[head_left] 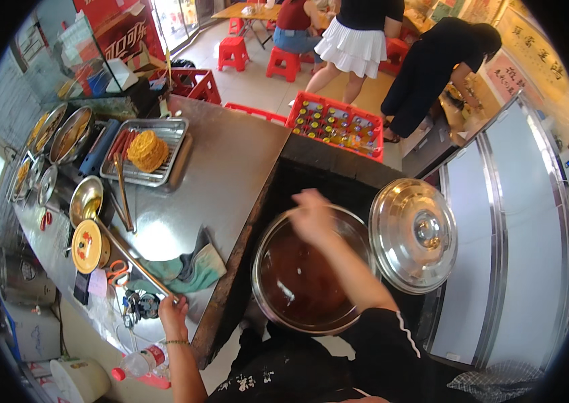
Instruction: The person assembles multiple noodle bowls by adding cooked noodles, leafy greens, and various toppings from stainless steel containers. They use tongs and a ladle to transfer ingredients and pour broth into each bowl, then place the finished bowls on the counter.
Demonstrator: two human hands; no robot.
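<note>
Pot (272,312) of glossy reddish-brown liquid (301,274), left hand (174,317) gripping long handle (142,269), right hand (312,217) blurred above, grip unclear.

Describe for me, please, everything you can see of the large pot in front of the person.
The pot is wide, round and shiny, apparently metal, with a bright rim. It stands upright and uncovered, holding reddish-brown liquid with pale glints on its surface. It is right of the counter; the domed lid lies beside it on the right. The right hand is over its far side; contact cannot be told.
</note>
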